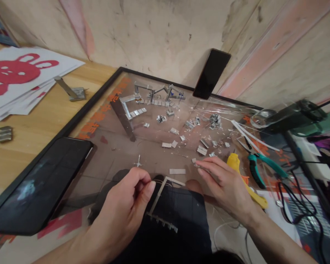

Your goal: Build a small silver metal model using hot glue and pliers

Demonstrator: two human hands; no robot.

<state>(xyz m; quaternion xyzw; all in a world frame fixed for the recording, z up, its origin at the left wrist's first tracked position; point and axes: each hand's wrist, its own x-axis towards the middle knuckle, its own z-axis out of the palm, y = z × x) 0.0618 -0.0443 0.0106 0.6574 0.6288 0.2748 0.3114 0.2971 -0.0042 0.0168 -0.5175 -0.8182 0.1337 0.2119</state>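
My left hand is closed, thumb against curled fingertips; anything between them is hidden. Close to its right side is a bent, thin silver strip with short teeth along one end. My right hand pinches a small silver-grey piece at its fingertips, just over the glass tabletop. A flat pale strip lies between the hands. Beyond my left knuckles is a small cross-shaped silver piece. Folded silver pieces and scraps are scattered ahead of my right hand.
Bent silver frames stand at the back. A yellow-handled cutter and teal-handled pliers lie right of my right hand. One phone rests at left; another dark phone leans on the wall. Cables run at right.
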